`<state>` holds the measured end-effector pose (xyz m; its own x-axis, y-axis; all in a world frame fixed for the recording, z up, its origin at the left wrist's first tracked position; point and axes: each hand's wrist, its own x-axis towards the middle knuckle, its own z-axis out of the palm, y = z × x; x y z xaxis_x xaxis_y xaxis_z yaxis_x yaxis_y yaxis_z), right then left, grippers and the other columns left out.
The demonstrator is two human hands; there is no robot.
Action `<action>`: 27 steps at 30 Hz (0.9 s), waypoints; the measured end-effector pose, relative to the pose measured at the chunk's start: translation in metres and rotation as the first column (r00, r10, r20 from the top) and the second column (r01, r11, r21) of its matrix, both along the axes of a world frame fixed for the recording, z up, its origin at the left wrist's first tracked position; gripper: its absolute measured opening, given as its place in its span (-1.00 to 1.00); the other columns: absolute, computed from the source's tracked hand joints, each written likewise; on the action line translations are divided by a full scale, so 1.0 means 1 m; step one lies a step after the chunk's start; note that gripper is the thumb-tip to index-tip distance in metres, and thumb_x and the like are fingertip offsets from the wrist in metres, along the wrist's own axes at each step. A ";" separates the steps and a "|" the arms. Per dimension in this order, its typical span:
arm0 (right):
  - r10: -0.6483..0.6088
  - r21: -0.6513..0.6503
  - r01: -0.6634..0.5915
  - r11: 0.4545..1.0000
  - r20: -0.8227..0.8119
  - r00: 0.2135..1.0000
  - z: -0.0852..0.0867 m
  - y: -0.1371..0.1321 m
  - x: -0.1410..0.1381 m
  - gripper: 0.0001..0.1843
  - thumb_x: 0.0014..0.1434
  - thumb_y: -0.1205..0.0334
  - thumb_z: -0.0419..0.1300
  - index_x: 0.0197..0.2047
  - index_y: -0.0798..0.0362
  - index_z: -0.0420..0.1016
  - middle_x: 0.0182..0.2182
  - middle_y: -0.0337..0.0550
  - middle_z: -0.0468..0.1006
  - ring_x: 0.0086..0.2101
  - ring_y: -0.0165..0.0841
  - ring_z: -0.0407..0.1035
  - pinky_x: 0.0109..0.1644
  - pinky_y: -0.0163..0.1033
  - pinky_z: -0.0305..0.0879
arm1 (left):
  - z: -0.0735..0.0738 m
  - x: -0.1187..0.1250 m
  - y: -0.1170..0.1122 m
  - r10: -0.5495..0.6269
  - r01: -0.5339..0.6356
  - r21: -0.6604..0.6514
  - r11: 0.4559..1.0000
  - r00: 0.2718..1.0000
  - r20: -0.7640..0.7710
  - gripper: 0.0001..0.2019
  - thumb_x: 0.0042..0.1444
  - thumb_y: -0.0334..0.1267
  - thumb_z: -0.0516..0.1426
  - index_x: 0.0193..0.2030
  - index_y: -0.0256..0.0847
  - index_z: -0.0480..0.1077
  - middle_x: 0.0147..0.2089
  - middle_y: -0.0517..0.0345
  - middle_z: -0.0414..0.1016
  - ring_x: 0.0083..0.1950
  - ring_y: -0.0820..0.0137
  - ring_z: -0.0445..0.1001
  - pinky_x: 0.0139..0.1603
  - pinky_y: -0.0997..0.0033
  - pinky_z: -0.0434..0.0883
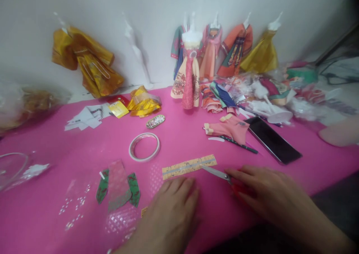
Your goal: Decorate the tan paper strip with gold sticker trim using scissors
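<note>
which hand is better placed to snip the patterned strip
Right, most likely: the right hand holds the red-handled scissors, their tip at the patterned strip. The left hand, with no tool showing, lies beside the strip, seemingly better placed to steady it.

Soft light, hazy blur throughout

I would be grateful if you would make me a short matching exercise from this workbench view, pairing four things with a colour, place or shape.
Column one:
1. scissors
2. patterned strip
3. roll of tape
4. phone

Column two:
A. ring-shaped, with an open middle
B. black and rectangular
C. held in the right hand
D. lying flat by the fingertips of the left hand

Right pairs: 1-C, 2-D, 3-A, 4-B.
</note>
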<state>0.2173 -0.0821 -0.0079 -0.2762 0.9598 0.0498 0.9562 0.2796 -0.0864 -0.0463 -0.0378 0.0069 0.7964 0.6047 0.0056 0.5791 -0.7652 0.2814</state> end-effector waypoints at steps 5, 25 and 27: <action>-0.014 -0.031 0.014 0.999 -0.009 1.000 0.000 0.007 0.001 -0.62 0.21 0.26 0.16 0.09 -0.14 0.52 -0.31 -0.17 0.60 -0.38 -0.24 0.52 -0.34 -0.18 0.37 | -0.002 0.012 0.011 -0.117 0.113 -0.029 0.993 0.974 -0.193 -0.49 0.24 -0.08 0.16 0.22 -0.37 0.37 0.29 -0.29 0.40 0.23 -0.10 0.42 0.19 -0.11 0.42; -0.010 -0.136 0.012 0.991 0.014 1.000 -0.001 0.019 -0.008 -0.64 0.18 0.28 0.17 0.01 -0.24 0.54 -0.35 -0.22 0.57 -0.41 -0.21 0.48 -0.37 -0.13 0.30 | -0.033 -0.016 0.022 -0.146 0.139 -0.050 0.989 0.973 -0.178 -0.39 0.29 0.21 0.00 0.29 -0.16 0.35 0.34 -0.16 0.37 0.28 -0.07 0.38 0.21 -0.11 0.38; -0.017 -0.155 0.018 0.988 0.007 1.000 -0.002 0.022 -0.009 -0.62 0.19 0.29 0.15 0.04 -0.27 0.52 -0.35 -0.22 0.55 -0.38 -0.21 0.47 -0.34 -0.14 0.27 | -0.031 -0.017 0.022 -0.142 0.133 -0.060 0.989 0.973 -0.184 -0.39 0.30 0.21 -0.01 0.29 -0.15 0.35 0.32 -0.14 0.39 0.28 -0.06 0.38 0.23 -0.12 0.35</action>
